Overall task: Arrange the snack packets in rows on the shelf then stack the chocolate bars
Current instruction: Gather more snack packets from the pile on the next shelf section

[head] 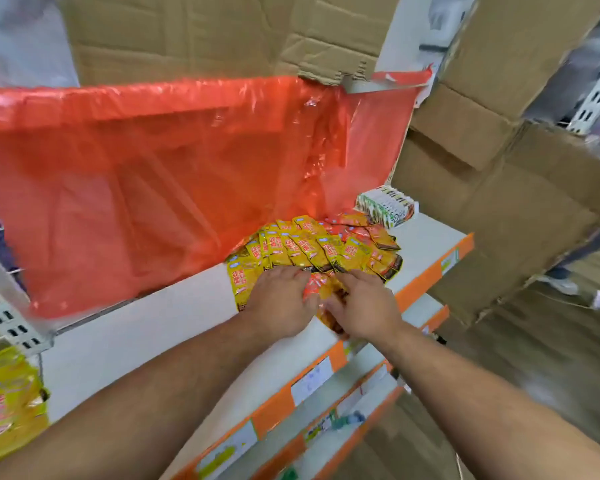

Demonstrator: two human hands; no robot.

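The left forearm (146, 403) and right forearm (482, 393) are bare, lightly haired; left hand (279, 299) and right hand (364, 306), at the shelf (125, 341), are bare.

Red plastic sheet (136, 174) hangs before flattened cardboard (187, 32).

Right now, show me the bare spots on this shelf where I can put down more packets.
Widest: bare shelf left of the yellow packets, between the red plastic sheet and the orange edge. Smaller: right of the packets, in front of the white cartons. The middle is crowded.
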